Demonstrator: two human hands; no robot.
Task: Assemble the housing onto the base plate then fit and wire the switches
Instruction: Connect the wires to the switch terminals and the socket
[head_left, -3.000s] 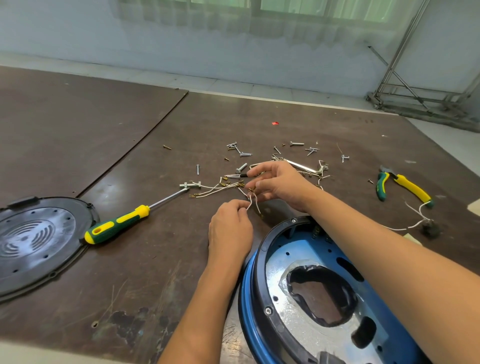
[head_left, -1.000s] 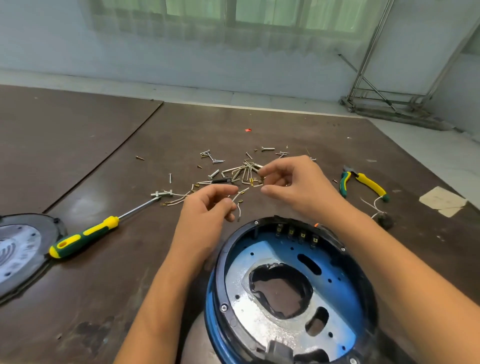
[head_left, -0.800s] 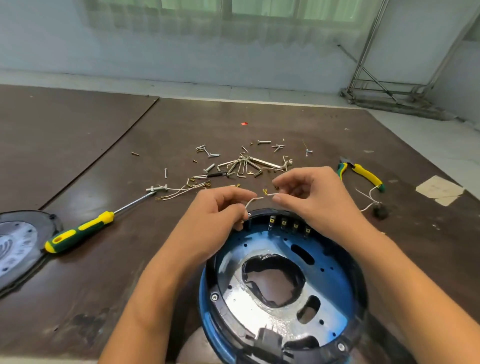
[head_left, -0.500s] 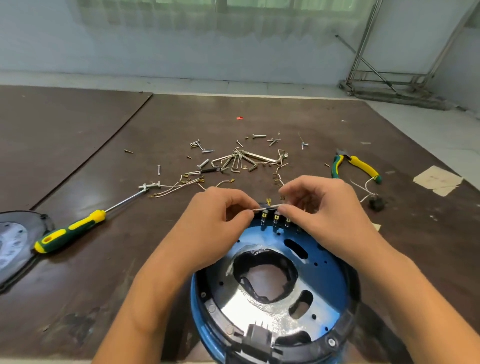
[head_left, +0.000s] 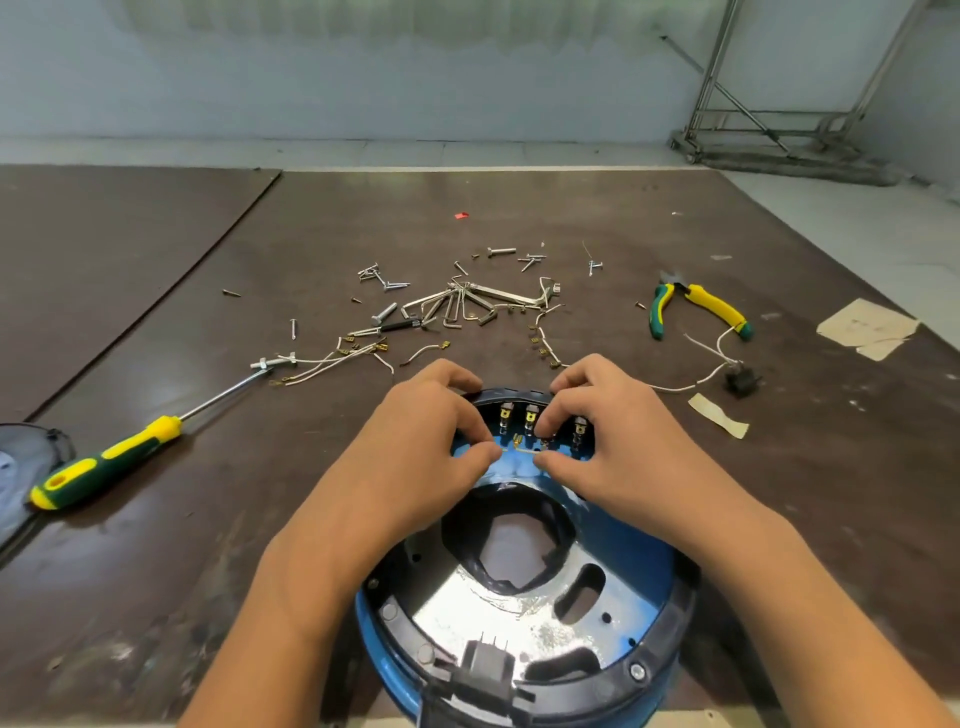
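We log the housing (head_left: 660, 649) open side up. Over its far inner wall, the left hand (head_left: 415, 447) and the right hand (head_left: 618, 447) each pinch one end of a short white wire (head_left: 522, 451) between thumb and forefinger. The wire lies just below the switch terminals (head_left: 530, 417). A screwdriver (head_left: 109, 462) lies left of the housing, pliers (head_left: 696, 306) to its far right, and loose screws (head_left: 467, 301) beyond it.

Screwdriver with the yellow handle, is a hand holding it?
No, the screwdriver lies untouched on the table; the left hand and right hand pinch a wire.
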